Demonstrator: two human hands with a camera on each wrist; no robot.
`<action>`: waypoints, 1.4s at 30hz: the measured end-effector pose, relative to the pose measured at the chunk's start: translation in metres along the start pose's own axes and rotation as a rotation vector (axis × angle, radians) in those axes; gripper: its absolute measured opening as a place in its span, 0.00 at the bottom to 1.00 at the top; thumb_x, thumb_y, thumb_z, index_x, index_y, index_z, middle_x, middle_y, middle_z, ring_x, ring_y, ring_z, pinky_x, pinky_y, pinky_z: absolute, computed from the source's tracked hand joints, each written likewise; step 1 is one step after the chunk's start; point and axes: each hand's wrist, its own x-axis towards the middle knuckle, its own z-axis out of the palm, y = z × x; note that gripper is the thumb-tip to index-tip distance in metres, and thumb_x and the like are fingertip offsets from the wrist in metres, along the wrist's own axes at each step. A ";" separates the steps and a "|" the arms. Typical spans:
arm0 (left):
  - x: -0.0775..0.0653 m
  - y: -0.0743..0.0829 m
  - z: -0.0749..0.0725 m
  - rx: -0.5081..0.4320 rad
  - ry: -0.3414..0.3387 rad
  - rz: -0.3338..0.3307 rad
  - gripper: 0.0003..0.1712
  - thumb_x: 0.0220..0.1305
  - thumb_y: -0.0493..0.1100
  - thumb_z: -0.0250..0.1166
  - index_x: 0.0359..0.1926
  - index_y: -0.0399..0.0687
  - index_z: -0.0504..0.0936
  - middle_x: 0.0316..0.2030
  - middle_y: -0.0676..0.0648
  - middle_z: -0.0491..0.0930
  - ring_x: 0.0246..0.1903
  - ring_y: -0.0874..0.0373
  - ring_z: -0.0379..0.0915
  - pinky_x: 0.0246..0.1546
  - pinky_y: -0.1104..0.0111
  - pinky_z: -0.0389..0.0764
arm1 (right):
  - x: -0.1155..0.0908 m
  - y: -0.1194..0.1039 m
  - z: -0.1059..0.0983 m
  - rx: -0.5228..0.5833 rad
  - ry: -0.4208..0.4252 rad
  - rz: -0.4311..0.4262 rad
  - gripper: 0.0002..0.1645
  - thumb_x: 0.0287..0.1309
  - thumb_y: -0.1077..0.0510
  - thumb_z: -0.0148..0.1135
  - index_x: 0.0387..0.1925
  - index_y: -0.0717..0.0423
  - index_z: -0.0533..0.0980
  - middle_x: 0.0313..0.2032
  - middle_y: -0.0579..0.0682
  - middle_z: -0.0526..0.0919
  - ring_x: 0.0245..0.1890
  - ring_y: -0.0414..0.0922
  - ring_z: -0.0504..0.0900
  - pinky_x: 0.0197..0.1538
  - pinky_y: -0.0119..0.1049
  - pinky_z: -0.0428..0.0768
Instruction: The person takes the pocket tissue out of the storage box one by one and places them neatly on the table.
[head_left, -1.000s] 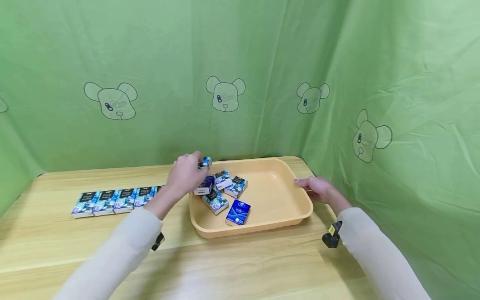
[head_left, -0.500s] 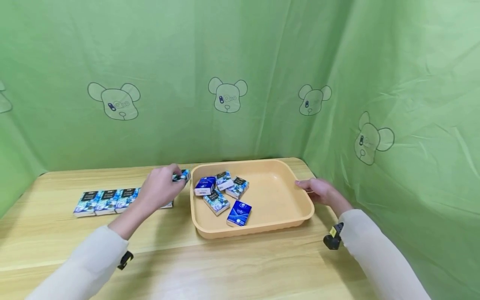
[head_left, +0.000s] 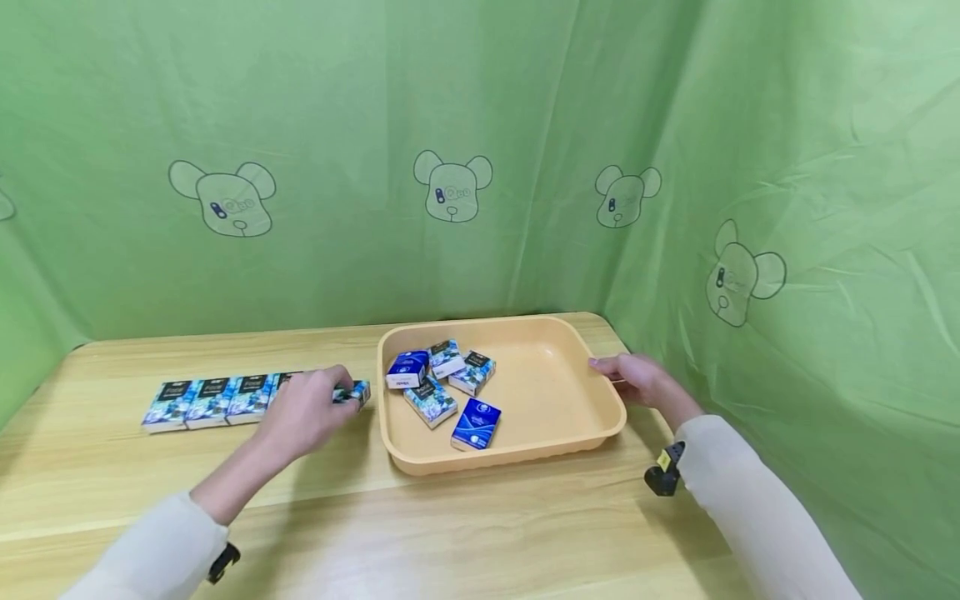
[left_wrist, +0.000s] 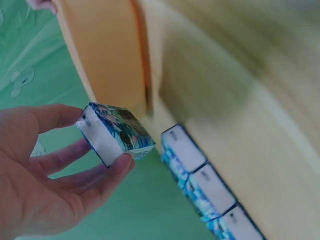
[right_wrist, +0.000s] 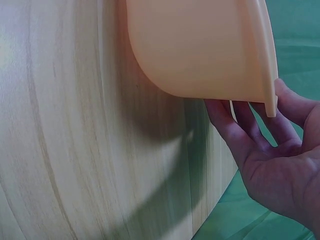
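Note:
My left hand (head_left: 303,414) pinches a small floral tissue pack (left_wrist: 125,131) between thumb and fingers, just left of the tray. In the left wrist view the pack is tilted, close to the end of a row of matching tissue packs (head_left: 210,402) on the table. Part of that row is hidden behind the hand. My right hand (head_left: 637,377) grips the right rim of the orange plastic tray (head_left: 558,333), thumb over the edge and fingers beneath it. Inside the tray's left half lie several packs, floral ones and two dark blue tissue packs (head_left: 477,423).
The wooden table (head_left: 480,533) runs up to a green curtain (head_left: 345,250) with bear-head prints at the back. Another stretch of curtain hangs close along the right side, near the right arm.
My left hand has carried the floral tissue pack from over the tray's left end leftward, then down toward the row's right end. The right hand keeps its grip on the tray.

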 end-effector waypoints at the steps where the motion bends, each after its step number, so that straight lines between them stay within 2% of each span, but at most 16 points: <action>1: -0.001 -0.001 0.003 -0.003 -0.007 0.002 0.14 0.62 0.42 0.69 0.46 0.39 0.84 0.18 0.50 0.74 0.12 0.60 0.63 0.13 0.71 0.65 | 0.000 0.000 0.000 -0.001 -0.002 0.002 0.18 0.70 0.50 0.60 0.50 0.62 0.77 0.35 0.45 0.86 0.37 0.40 0.85 0.46 0.36 0.87; 7: -0.008 -0.002 0.015 -0.003 -0.011 0.025 0.13 0.61 0.40 0.70 0.44 0.38 0.85 0.14 0.52 0.70 0.10 0.63 0.58 0.11 0.76 0.58 | 0.000 0.001 -0.001 0.011 0.005 0.004 0.18 0.70 0.51 0.60 0.49 0.62 0.77 0.34 0.45 0.86 0.36 0.40 0.85 0.45 0.36 0.87; 17: -0.018 -0.003 0.022 -0.012 -0.006 0.035 0.12 0.59 0.39 0.71 0.44 0.38 0.86 0.18 0.52 0.73 0.11 0.63 0.59 0.11 0.77 0.58 | 0.001 0.003 0.000 0.015 -0.029 -0.003 0.25 0.71 0.50 0.59 0.56 0.67 0.73 0.35 0.44 0.86 0.38 0.40 0.85 0.46 0.36 0.87; 21: -0.021 -0.005 0.027 0.000 -0.023 0.028 0.14 0.57 0.39 0.73 0.44 0.37 0.86 0.24 0.48 0.81 0.13 0.62 0.64 0.12 0.74 0.65 | 0.001 0.003 -0.001 0.018 -0.027 -0.004 0.24 0.71 0.50 0.60 0.55 0.66 0.74 0.35 0.44 0.86 0.37 0.40 0.85 0.46 0.37 0.87; 24: -0.022 -0.007 0.031 0.035 -0.041 0.031 0.20 0.53 0.40 0.76 0.46 0.37 0.85 0.35 0.41 0.87 0.20 0.59 0.74 0.22 0.67 0.80 | 0.002 0.004 0.000 0.010 -0.016 -0.001 0.23 0.70 0.50 0.60 0.55 0.66 0.75 0.35 0.44 0.85 0.37 0.40 0.84 0.45 0.36 0.87; 26: -0.022 -0.008 0.033 0.052 -0.060 0.037 0.24 0.51 0.40 0.78 0.48 0.36 0.85 0.40 0.38 0.87 0.25 0.57 0.78 0.29 0.63 0.84 | 0.001 0.003 0.000 0.007 -0.011 -0.001 0.23 0.70 0.50 0.61 0.54 0.66 0.75 0.35 0.44 0.85 0.37 0.39 0.84 0.45 0.36 0.87; 28: -0.022 -0.008 0.034 0.068 -0.075 0.050 0.27 0.48 0.41 0.80 0.49 0.35 0.84 0.41 0.38 0.87 0.29 0.55 0.80 0.34 0.60 0.86 | 0.001 0.003 0.000 0.008 -0.012 -0.001 0.23 0.70 0.50 0.61 0.55 0.66 0.75 0.35 0.44 0.85 0.37 0.39 0.84 0.45 0.36 0.87; 30: -0.022 -0.008 0.035 0.080 -0.086 0.056 0.29 0.45 0.42 0.81 0.49 0.36 0.84 0.39 0.39 0.87 0.31 0.53 0.80 0.34 0.59 0.86 | 0.000 0.002 0.001 0.013 -0.014 -0.003 0.23 0.70 0.50 0.61 0.55 0.66 0.75 0.35 0.44 0.86 0.37 0.39 0.85 0.45 0.36 0.87; 36: -0.022 -0.006 0.033 0.101 -0.134 0.036 0.32 0.42 0.44 0.83 0.50 0.39 0.84 0.41 0.40 0.85 0.39 0.47 0.81 0.41 0.53 0.86 | 0.001 0.002 0.001 0.018 -0.002 0.002 0.23 0.70 0.50 0.61 0.54 0.65 0.76 0.34 0.44 0.86 0.36 0.40 0.85 0.45 0.36 0.87; 39: -0.020 -0.007 0.029 0.086 -0.158 0.020 0.29 0.47 0.45 0.81 0.50 0.38 0.83 0.44 0.38 0.85 0.43 0.43 0.82 0.44 0.49 0.85 | 0.001 0.001 0.000 0.016 -0.001 0.002 0.22 0.70 0.50 0.61 0.53 0.64 0.76 0.35 0.44 0.86 0.37 0.40 0.85 0.45 0.36 0.87; 42: -0.017 -0.011 0.027 0.055 -0.160 -0.010 0.23 0.55 0.45 0.77 0.49 0.36 0.83 0.42 0.38 0.86 0.37 0.47 0.82 0.39 0.53 0.86 | 0.001 0.001 0.000 0.022 0.015 0.009 0.21 0.69 0.50 0.62 0.52 0.64 0.76 0.34 0.45 0.86 0.36 0.40 0.85 0.45 0.36 0.87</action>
